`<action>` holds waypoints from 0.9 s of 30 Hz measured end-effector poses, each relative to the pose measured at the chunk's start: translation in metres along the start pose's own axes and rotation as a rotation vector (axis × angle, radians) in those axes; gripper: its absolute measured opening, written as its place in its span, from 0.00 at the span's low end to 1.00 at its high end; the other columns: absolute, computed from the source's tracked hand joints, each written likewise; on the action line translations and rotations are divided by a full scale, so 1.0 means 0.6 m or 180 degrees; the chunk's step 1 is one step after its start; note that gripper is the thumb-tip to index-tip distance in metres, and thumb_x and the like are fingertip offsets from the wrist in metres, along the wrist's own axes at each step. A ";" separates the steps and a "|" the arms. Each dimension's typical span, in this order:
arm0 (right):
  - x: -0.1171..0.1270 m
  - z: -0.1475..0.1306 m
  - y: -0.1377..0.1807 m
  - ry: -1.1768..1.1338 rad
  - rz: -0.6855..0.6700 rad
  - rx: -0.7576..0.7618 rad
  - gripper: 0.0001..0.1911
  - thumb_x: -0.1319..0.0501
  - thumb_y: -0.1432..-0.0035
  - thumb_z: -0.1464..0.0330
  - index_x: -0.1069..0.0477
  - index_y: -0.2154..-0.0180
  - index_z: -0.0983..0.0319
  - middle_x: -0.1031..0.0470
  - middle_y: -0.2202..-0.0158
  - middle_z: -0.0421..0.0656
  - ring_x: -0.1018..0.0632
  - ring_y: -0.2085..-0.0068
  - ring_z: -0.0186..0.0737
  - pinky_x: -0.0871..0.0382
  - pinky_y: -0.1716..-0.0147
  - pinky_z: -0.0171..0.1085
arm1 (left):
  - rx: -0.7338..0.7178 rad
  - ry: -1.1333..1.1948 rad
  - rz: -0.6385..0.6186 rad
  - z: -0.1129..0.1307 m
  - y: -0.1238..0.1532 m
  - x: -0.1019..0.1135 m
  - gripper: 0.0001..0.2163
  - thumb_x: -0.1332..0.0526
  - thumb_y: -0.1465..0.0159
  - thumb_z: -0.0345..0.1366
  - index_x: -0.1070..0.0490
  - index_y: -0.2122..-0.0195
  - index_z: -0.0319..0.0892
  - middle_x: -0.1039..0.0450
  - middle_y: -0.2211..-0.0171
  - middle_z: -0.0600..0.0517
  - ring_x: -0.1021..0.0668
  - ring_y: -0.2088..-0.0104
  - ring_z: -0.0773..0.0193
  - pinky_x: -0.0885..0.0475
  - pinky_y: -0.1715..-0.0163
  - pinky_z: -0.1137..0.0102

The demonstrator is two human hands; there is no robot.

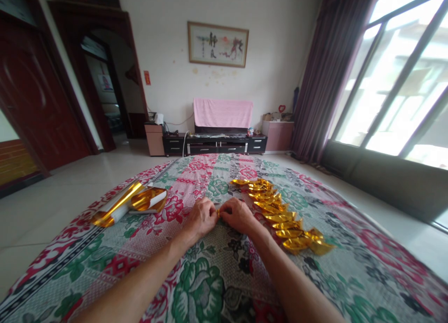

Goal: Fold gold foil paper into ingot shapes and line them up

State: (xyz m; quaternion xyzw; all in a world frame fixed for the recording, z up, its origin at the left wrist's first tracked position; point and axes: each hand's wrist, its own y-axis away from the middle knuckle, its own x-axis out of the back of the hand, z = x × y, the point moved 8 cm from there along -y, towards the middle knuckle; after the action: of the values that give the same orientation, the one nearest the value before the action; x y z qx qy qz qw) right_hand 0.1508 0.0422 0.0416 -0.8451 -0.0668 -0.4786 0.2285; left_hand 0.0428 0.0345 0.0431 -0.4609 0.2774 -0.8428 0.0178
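Note:
My left hand and my right hand meet at the middle of a flowered cloth, fingers curled and pinched together. Between the fingertips shows a small piece of gold foil paper, held by both hands. Just right of my right hand runs a row of several folded gold foil pieces, laid overlapping from the far side towards the near right. To the left lies a stack of flat gold foil sheets.
The cloth covers a low surface in a tiled room. A dark TV stand with a pink cover over the screen stands at the far wall. Large windows and a purple curtain are on the right, dark wooden doors on the left.

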 end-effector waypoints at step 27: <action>-0.001 -0.010 0.004 -0.0248 0.0042 0.0364 0.09 0.44 0.50 0.72 0.25 0.69 0.57 0.26 0.69 0.39 0.29 0.62 0.36 0.39 0.60 0.32 | -0.0101 0.0203 -0.0299 -0.011 -0.003 0.000 0.07 0.46 0.48 0.25 0.29 0.73 0.40 0.30 0.71 0.51 0.28 0.67 0.66 0.34 0.66 0.72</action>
State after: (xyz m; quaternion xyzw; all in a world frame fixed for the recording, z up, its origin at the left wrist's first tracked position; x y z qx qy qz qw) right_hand 0.1467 0.0375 0.0426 -0.8491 -0.0974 -0.4393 0.2768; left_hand 0.0381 0.0390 0.0411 -0.4465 0.2692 -0.8525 -0.0379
